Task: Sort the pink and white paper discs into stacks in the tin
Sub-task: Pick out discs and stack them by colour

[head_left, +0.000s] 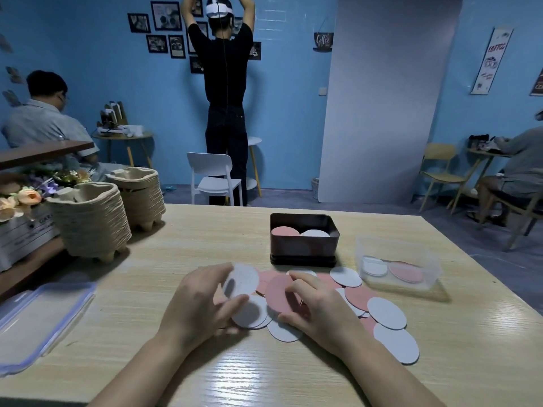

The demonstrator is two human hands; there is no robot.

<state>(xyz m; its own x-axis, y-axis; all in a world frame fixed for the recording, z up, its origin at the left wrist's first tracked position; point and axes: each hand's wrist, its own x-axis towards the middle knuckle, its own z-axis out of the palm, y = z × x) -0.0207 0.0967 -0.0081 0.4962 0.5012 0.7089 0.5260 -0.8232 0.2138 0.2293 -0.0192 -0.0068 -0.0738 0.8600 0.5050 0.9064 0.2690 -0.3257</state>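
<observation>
blurred left hand point(197, 301) pinching white disc point(242, 279), stacks point(285, 231) half-hidden

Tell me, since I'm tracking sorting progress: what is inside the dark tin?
Inside the tin, a pink disc lies at the left and a white disc at the right. The front wall hides whatever is stacked beneath them, so stack heights cannot be seen.

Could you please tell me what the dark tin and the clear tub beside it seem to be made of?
The tin looks like thin painted metal: dark, rigid walls with a faint sheen. The clear tub seems to be plastic: see-through, slightly cloudy walls showing the discs inside.
</observation>
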